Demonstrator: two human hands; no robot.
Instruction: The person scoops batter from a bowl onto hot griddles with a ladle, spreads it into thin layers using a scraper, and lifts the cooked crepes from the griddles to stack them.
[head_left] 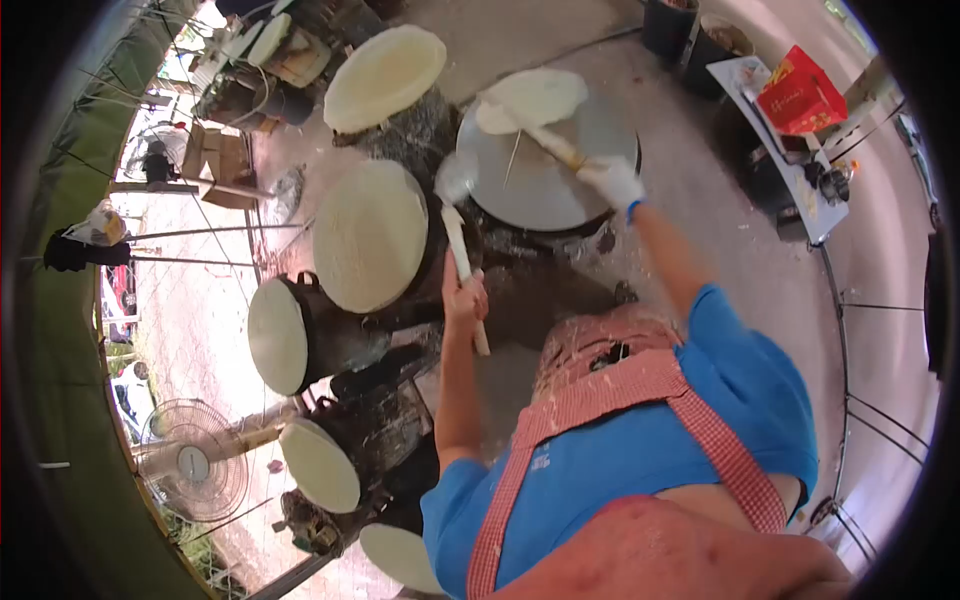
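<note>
My right hand (pixel 612 182), in a white glove with a blue band at the wrist, is closed around the handle of a pale wooden stick (pixel 540 132) reaching over a large round griddle (pixel 560 200). A thin, pale, uneven sheet of batter (pixel 540 98) lies on the griddle's far part, by the stick's far end. My bare left hand (pixel 466 300) grips a long pale wooden paddle (pixel 457 240), held upright beside the griddle's left edge. A blurred whitish clump (pixel 457 178) shows near the paddle's top; I cannot tell what it is.
Several round pale-topped stands curve around my left, including a near one (pixel 370 235) and a far one (pixel 385 80). A fan (pixel 193 463) stands lower left and a cardboard box (pixel 218 165) upper left. On my right, a narrow table (pixel 815 205) bears a red bag (pixel 800 92).
</note>
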